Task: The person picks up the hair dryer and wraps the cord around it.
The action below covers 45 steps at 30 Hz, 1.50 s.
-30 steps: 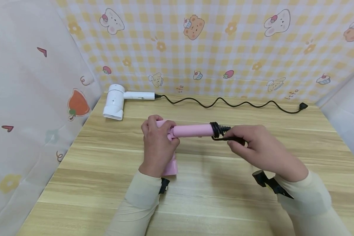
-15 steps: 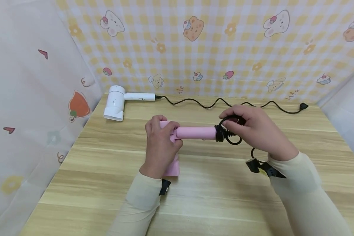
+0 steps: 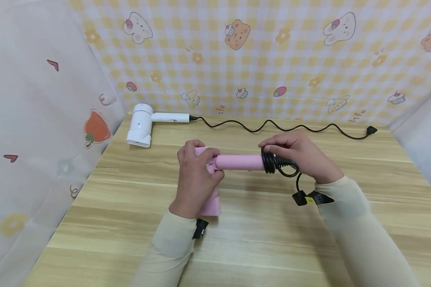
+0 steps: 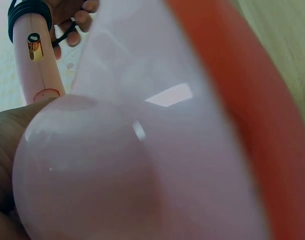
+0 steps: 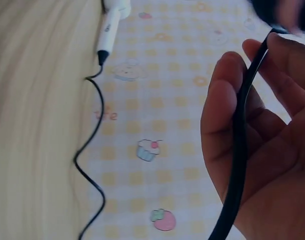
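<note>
My left hand [image 3: 197, 175] grips the head of a pink hair dryer [image 3: 238, 162], whose handle points right. Black cord [image 3: 269, 162] is coiled in several turns round the handle's end. The right hand [image 3: 303, 155] pinches this cord between thumb and fingers, just above the coil. A loose loop [image 3: 290, 169] sticks out beside the handle's end, and more cord hangs under the hand. The dryer's shiny pink body [image 4: 107, 150] fills most of the left wrist view. In the right wrist view, the cord [image 5: 238, 155] runs across the palm.
A white hair dryer [image 3: 140, 125] lies at the table's back left. Its black cord [image 3: 251, 130] snakes right along the back edge to a plug [image 3: 371, 130]. Patterned cloth [image 3: 201, 75] stands behind the wooden table [image 3: 129, 223].
My right hand has risen and moved left with the cord, passing over the handle's end. The coil there has thickened, and a loop now shows. The left hand has hardly moved.
</note>
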{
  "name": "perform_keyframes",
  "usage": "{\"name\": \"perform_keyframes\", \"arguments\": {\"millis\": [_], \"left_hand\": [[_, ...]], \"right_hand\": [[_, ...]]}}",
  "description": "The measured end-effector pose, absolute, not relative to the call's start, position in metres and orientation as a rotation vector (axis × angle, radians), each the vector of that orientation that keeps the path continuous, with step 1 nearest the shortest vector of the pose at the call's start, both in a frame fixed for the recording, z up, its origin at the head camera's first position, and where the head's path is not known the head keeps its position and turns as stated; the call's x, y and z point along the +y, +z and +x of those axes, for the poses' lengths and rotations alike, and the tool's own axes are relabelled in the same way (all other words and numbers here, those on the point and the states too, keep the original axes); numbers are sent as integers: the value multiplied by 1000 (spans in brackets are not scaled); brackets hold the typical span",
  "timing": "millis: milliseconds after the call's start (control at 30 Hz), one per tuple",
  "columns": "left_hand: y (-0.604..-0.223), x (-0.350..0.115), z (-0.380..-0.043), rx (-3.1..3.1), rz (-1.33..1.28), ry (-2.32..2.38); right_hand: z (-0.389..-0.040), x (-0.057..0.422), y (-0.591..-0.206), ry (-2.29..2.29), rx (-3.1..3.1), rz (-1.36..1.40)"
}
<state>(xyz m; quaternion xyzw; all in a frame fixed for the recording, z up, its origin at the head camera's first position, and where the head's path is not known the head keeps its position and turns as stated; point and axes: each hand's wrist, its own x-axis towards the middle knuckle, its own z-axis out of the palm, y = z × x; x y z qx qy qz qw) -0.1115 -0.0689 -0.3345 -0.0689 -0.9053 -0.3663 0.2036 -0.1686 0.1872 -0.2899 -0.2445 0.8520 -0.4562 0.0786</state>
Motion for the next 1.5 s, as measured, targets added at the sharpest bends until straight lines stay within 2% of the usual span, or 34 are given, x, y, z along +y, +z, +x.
{"name": "perform_keyframes", "arguments": {"millis": [367, 933, 1167, 1500], "left_hand": [[-328, -69, -108, -2519, -134, -1060], [-331, -68, -108, -2540, -72, -1108], [-332, -69, -110, -2520, -41, -1127], [-336, -70, -112, -2543, 1, -1091]], "right_hand": [[-158, 185, -313, -1444, 2488, -857], [-138, 180, -320, -1341, 2555, -524], [-130, 181, -324, -1381, 2535, -635], [-112, 182, -318, -1160, 2718, -709]]}}
